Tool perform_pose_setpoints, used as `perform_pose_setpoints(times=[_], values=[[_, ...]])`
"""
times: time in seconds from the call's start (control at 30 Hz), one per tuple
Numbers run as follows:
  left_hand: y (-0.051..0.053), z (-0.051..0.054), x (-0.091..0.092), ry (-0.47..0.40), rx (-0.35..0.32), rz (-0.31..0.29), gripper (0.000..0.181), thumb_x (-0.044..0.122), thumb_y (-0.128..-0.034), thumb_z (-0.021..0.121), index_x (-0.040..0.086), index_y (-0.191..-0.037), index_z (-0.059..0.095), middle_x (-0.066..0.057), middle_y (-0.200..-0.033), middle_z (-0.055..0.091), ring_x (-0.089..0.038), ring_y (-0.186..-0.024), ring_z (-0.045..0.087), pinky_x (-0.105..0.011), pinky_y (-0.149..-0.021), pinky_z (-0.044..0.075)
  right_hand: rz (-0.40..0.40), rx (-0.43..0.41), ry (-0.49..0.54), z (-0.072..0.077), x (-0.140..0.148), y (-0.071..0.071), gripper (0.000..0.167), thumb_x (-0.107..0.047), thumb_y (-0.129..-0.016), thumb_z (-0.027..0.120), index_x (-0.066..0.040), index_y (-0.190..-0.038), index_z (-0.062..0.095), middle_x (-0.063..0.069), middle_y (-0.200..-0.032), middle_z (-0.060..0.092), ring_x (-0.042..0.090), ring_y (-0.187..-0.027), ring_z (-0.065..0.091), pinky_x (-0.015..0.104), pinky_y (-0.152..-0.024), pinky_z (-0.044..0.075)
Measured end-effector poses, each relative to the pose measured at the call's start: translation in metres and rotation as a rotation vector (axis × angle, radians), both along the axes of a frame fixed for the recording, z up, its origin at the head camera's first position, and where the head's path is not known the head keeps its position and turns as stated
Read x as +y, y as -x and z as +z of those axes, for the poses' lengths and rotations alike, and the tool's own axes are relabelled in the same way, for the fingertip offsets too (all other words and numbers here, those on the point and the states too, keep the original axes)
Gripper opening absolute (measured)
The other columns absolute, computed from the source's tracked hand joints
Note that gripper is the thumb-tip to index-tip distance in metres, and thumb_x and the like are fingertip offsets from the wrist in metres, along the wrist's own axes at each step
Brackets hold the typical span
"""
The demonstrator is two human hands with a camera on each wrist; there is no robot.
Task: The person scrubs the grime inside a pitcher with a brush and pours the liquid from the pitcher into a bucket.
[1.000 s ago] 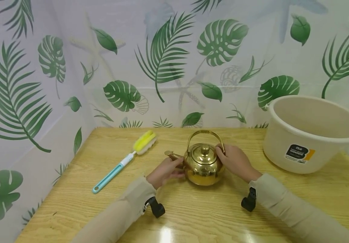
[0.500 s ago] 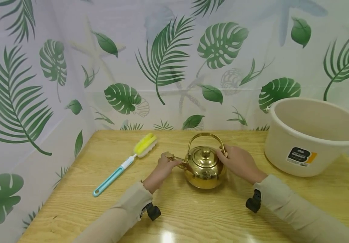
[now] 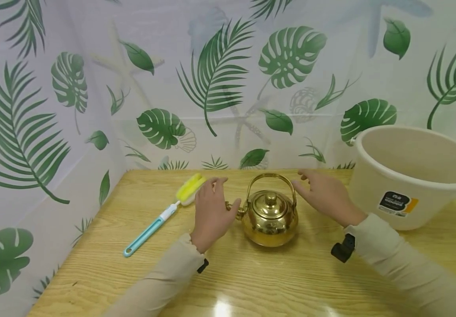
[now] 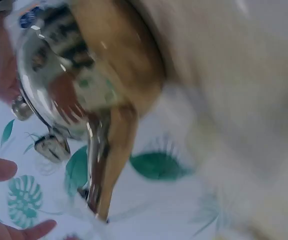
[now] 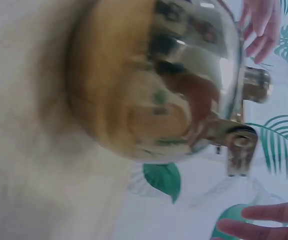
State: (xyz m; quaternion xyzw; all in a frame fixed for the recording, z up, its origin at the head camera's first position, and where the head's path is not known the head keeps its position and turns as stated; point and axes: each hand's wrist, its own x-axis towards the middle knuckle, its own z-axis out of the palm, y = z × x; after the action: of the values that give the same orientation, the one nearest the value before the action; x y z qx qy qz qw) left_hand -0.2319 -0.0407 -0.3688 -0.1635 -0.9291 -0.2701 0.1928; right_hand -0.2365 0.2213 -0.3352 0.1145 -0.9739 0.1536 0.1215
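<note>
The brass teapot (image 3: 271,231) stands upright on the wood-grain table (image 3: 259,281) between the two hands, lid (image 3: 260,206) on and hoop handle (image 3: 269,175) raised, so setting it down looks done. The left hand (image 3: 215,213), fingers spread, hovers just beside the spout (image 4: 104,165), and the right hand (image 3: 327,193), fingers loosely parted, hangs near the handle's opposite end, neither gripping anything. Work with the sponge-headed bottle brush (image 3: 166,213), left of the left hand, or the cream bucket (image 3: 370,189), beyond the right hand, seems not begun, as both lie ungripped.
</note>
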Motion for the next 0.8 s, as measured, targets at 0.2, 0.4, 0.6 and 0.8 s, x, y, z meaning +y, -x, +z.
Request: perform_pose_setpoints(times=[0.2,0.4,0.6,0.8], values=[[0.006,0.003,0.012,0.298,0.373,0.037,0.038,0.041,-0.0814,0.067,0.011,-0.104,0.064,-0.01,-0.107,0.062,-0.029,-0.104,0.055,-0.043,-0.094,0.042,0.062,0.154,-0.038,0.012,-0.005,0.001,0.042,-0.036,-0.091,0.054,-0.002,-0.116,0.061,0.019,-0.114,0.065,0.036,-0.1,0.061,0.048,-0.077,0.05],[0.014,-0.001,0.02,0.366,0.414,0.025,0.034,0.041,-0.0797,0.065,0.01,-0.093,0.064,-0.011,-0.105,0.061,-0.029,-0.104,0.052,-0.041,-0.094,0.042,0.211,0.386,-0.111,0.014,-0.017,0.002,0.036,-0.035,-0.079,0.068,-0.007,-0.101,0.068,0.011,-0.1,0.068,0.032,-0.097,0.059,0.048,-0.084,0.047],[0.02,-0.009,0.022,0.401,0.372,0.042,0.035,0.044,-0.0831,0.062,0.011,-0.094,0.065,-0.007,-0.093,0.064,-0.025,-0.092,0.057,-0.039,-0.085,0.047,0.432,0.414,-0.183,0.01,-0.026,0.003,0.036,-0.034,-0.076,0.073,-0.01,-0.102,0.068,0.008,-0.098,0.066,0.029,-0.098,0.056,0.05,-0.086,0.044],[0.024,-0.013,0.023,0.366,0.316,0.024,0.032,0.044,-0.0864,0.059,0.012,-0.09,0.063,-0.006,-0.089,0.064,-0.024,-0.088,0.056,-0.036,-0.075,0.049,0.562,0.411,-0.262,0.007,-0.031,0.005,0.034,-0.033,-0.079,0.072,-0.011,-0.105,0.067,0.007,-0.1,0.066,0.028,-0.099,0.059,0.049,-0.088,0.044]])
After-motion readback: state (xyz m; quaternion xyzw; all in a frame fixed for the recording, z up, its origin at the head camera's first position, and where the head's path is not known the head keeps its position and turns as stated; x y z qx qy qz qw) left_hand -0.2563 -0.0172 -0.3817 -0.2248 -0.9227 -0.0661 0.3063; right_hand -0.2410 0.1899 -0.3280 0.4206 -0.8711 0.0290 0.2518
